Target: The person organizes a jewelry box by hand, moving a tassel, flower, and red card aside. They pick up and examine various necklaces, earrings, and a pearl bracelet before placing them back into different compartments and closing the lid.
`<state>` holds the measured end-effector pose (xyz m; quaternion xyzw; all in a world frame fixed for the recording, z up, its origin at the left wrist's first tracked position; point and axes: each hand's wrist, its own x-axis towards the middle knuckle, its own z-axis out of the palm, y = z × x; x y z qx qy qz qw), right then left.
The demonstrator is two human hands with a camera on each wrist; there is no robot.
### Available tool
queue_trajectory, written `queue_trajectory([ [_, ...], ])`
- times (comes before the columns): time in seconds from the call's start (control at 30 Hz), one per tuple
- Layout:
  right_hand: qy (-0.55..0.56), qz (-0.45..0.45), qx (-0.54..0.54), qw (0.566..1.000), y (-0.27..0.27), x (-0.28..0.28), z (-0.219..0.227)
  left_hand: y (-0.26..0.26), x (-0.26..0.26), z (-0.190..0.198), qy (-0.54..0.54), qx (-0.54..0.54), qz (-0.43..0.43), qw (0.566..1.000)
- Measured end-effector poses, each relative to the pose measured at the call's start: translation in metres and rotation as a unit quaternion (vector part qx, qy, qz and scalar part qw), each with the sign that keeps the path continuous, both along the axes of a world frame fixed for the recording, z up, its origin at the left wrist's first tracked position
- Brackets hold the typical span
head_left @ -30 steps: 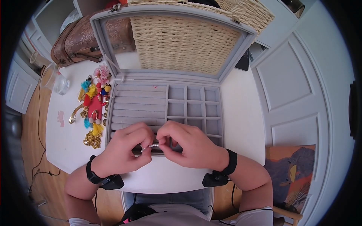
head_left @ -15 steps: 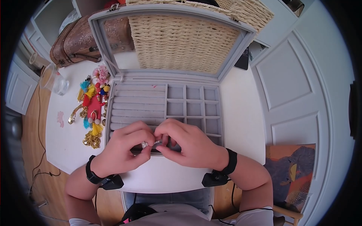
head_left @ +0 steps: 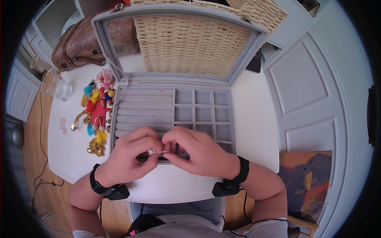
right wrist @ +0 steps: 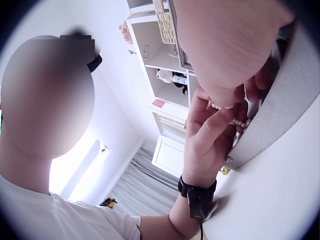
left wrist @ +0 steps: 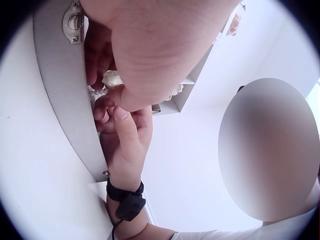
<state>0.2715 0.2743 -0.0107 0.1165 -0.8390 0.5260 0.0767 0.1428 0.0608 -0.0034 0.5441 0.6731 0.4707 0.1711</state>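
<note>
Here's the white worktop point(head_left: 256, 127), and across it stretches the grey jewellery box point(head_left: 145, 104), lid up, padded rolls on the left, square compartments on the right. Through the lid's clear panel shows the wicker basket point(head_left: 264, 16), just behind, with a brown suitcase point(head_left: 79, 45) to its left. Left of the box lies a heap of trinkets point(head_left: 96, 113), tassels and gold chain together. Now the hands, close together over the box's near edge! The left hand point(head_left: 133, 154) has fingers curled in, thumb and fingertips pinching; the right hand point(head_left: 198, 152) mirrors it, curled and pinching too. Beyond the box's right side sits a dark phone point(head_left: 254, 65). And between those fingertips, held from both sides: a little string of pearly beads point(head_left: 151, 152), partly hidden by the fingers.
</note>
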Motion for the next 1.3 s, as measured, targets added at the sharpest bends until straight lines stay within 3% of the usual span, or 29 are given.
queue_trajectory([
  [0.53, -0.007, -0.005, 0.004, 1.000, -0.0004, 0.0008, -0.0001, 0.0004, -0.0001, 0.0012, 0.014, 0.010, 0.023, 1.000],
  [0.8, 0.079, -0.006, 0.040, 0.996, 0.0022, -0.0012, -0.0045, 0.0015, 0.0009, 0.0005, 0.028, 0.010, 0.038, 0.999],
  [1.3, 0.014, -0.016, 0.048, 0.999, 0.0013, 0.0013, 0.0026, 0.0003, 0.0000, 0.0016, 0.016, 0.012, 0.021, 1.000],
])
